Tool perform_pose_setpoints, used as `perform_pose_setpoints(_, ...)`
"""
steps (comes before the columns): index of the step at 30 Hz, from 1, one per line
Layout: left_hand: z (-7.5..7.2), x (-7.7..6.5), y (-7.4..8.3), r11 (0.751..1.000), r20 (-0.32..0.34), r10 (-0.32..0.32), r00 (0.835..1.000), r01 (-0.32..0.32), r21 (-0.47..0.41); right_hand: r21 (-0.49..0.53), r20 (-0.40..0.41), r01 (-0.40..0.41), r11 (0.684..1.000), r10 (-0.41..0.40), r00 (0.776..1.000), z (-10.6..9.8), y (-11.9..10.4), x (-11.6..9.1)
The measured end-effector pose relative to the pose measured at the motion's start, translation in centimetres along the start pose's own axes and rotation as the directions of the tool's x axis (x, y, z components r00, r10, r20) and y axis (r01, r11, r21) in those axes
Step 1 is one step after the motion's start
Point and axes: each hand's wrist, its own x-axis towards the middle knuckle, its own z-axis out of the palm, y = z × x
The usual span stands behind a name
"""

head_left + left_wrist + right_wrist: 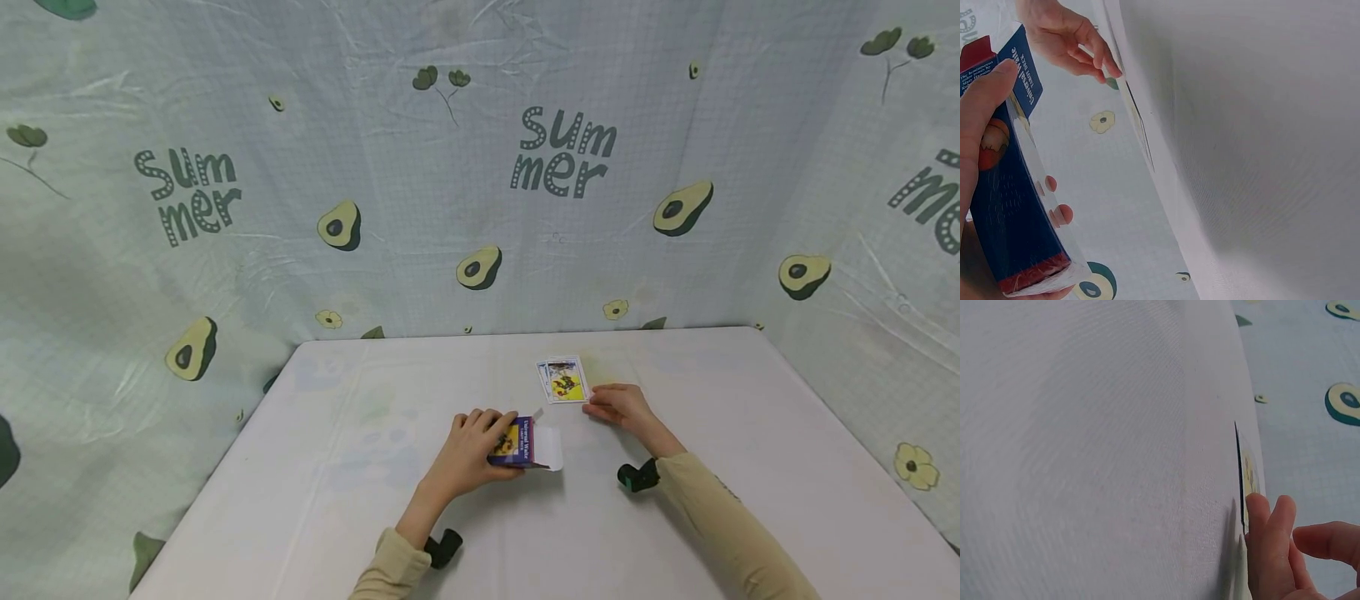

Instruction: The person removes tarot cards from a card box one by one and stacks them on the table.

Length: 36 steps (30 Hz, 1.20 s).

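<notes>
My left hand (471, 454) grips a blue tarot deck box (522, 443), tilted above the table, its white end flap open toward the right. In the left wrist view the thumb lies over the front of the box (1016, 200), and fingertips show on its far side. A small stack of tarot cards (566, 381), slightly fanned, lies face up toward the back of the table. My right hand (624, 408) is at the stack's right edge. In the right wrist view its fingertips are beside the cards (1249, 469); whether they touch cannot be made out.
A white cloth covers the table (360, 433). Behind and around it hangs a pale curtain (420, 183) printed with avocados and lettering. A black wrist device (639, 477) sits at the right wrist, another black device (444, 550) at the left.
</notes>
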Motion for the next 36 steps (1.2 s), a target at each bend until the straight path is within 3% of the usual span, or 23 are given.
perform_pose_setpoints(13,0.0,0.0,0.0,1.0,-0.009,0.011,1.0,-0.011,0.001,-0.105,0.052,0.033,0.994,-0.028,0.998,-0.6,-0.4,-1.9)
perform_pose_setpoints(36,0.0,0.0,-0.1,0.999,-0.035,0.029,0.999,-0.03,-0.014,-0.128,0.177,0.12,0.984,-0.097,0.979,-0.4,-1.3,-6.6)
